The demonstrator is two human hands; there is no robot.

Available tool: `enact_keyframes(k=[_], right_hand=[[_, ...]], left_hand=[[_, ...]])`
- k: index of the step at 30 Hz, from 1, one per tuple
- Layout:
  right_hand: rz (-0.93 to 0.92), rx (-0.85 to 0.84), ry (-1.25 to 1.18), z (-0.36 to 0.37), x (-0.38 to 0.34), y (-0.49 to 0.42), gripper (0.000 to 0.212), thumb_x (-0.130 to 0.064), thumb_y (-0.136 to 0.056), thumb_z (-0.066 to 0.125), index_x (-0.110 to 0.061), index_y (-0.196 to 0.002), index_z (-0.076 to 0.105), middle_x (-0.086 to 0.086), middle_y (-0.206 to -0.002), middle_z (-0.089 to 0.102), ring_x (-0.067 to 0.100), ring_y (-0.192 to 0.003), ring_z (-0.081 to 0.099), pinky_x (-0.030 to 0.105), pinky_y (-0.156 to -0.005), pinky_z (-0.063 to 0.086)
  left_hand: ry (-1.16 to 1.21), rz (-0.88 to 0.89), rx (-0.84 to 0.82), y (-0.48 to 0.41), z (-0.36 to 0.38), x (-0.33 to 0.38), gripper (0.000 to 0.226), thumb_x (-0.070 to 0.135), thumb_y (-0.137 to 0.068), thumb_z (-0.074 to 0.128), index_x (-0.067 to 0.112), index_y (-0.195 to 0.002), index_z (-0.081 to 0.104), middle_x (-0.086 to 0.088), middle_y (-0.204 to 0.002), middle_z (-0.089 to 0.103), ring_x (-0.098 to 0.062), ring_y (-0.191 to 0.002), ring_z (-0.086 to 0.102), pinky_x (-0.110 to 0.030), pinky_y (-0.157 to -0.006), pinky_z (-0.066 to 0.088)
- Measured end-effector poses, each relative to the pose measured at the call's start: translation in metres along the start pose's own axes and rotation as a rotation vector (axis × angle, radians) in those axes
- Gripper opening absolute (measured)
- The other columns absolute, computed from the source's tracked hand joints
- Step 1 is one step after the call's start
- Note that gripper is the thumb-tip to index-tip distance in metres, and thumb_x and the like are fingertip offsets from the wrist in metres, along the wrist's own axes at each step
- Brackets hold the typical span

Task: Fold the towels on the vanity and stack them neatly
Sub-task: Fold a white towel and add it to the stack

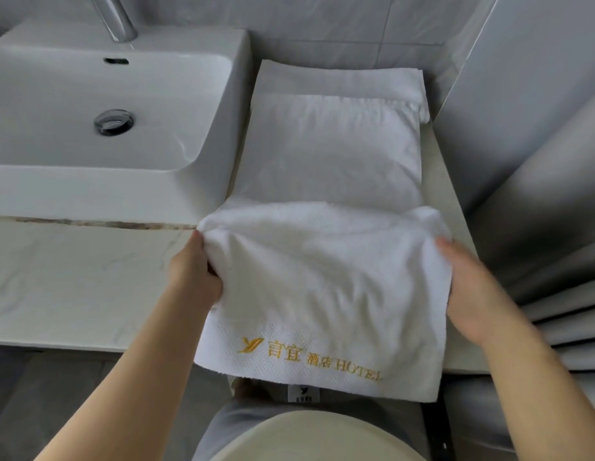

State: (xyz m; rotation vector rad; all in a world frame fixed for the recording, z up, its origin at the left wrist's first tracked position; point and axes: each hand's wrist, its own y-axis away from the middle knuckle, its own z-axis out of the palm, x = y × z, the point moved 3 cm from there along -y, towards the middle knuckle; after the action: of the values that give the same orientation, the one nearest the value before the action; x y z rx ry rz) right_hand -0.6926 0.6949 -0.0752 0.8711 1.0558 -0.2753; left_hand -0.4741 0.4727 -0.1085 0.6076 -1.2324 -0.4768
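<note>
A white towel [322, 294] with gold hotel lettering lies along the vanity top to the right of the sink, its near end lifted and hanging over the front edge. My left hand [194, 271] grips its left edge, fingers curled into the cloth. My right hand [469, 291] holds the right edge, fingers tucked under the fabric. The far part of the towel [329, 151] lies flat. Behind it sits a folded white towel [342, 78] against the wall.
A white basin [90, 128] with a chrome drain and tap fills the left. The marble counter [73, 277] runs in front of it. A tiled wall closes the back, a grey panel and pleated curtain [555, 294] the right.
</note>
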Motion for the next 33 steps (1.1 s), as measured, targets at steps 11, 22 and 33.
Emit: enact_keyframes(k=[11,22,33], right_hand=[[0.092,0.105,0.149,-0.006,0.015,-0.008,0.009,-0.013,-0.086,0.061,-0.014,-0.095,0.065,0.006,-0.088,0.072,0.024,-0.081,0.067,0.037,-0.072,0.053],[-0.014,0.196,0.379,-0.011,0.012,-0.019,0.025,-0.025,-0.086,0.065,-0.018,-0.111,0.06,0.001,-0.101,0.068,0.017,-0.087,0.065,0.029,-0.064,0.048],[0.085,-0.111,0.0,-0.005,-0.006,0.0,0.065,-0.039,-0.018,0.094,-0.01,-0.073,0.078,0.008,-0.079,0.074,0.02,-0.068,0.072,0.024,-0.05,0.054]], left_hand=[[-1.3,0.182,-0.427,0.005,-0.023,0.006,0.019,0.017,-0.084,0.068,0.012,-0.102,0.064,-0.005,-0.095,0.068,-0.021,-0.086,0.064,-0.031,-0.077,0.051],[-0.734,0.134,-0.585,0.003,-0.006,0.013,0.038,0.04,-0.066,0.073,0.016,-0.095,0.068,-0.004,-0.083,0.073,-0.02,-0.074,0.07,-0.029,-0.062,0.056],[-0.535,-0.044,-0.713,0.012,-0.001,0.026,0.057,0.036,-0.056,0.087,0.001,-0.098,0.069,-0.018,-0.09,0.072,-0.03,-0.075,0.071,-0.034,-0.059,0.058]])
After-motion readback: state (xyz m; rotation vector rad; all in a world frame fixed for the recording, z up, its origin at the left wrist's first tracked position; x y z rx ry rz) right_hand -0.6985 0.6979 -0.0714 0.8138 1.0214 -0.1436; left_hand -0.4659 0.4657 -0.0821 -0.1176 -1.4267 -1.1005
